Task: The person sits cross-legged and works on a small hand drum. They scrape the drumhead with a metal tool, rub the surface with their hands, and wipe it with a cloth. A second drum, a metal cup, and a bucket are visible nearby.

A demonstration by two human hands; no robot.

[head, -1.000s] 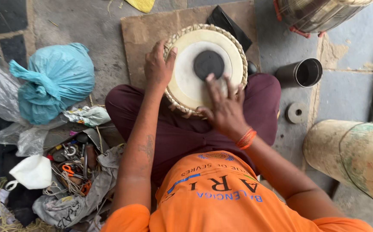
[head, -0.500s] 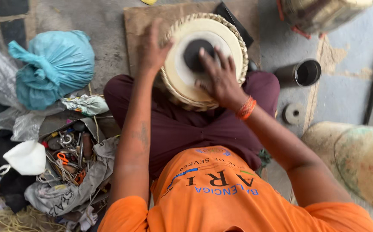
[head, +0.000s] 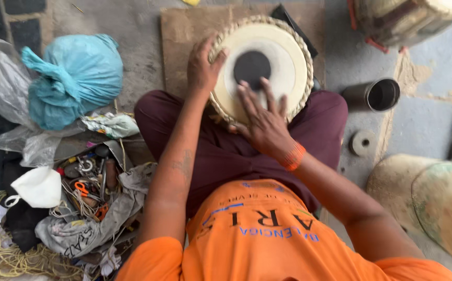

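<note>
A round drum (head: 283,62) with a cream skin, a black centre spot and a braided rim rests between my crossed legs. My left hand (head: 202,65) grips the drum's left rim, thumb over the braid. My right hand (head: 262,117) lies flat on the skin below the black spot, fingers spread; an orange band circles that wrist. I wear an orange shirt and dark maroon trousers.
A brown board (head: 184,36) lies under the drum. At the left are a tied blue plastic bag (head: 75,78), a pile of tools and cloth (head: 88,187), and a white bag (head: 39,187). At the right stand a dark metal cylinder (head: 374,94), a small ring (head: 362,143), and a large drum shell (head: 439,203).
My right hand has slid down the skin, off the black spot toward the near edge. My left hand keeps its hold on the rim.
</note>
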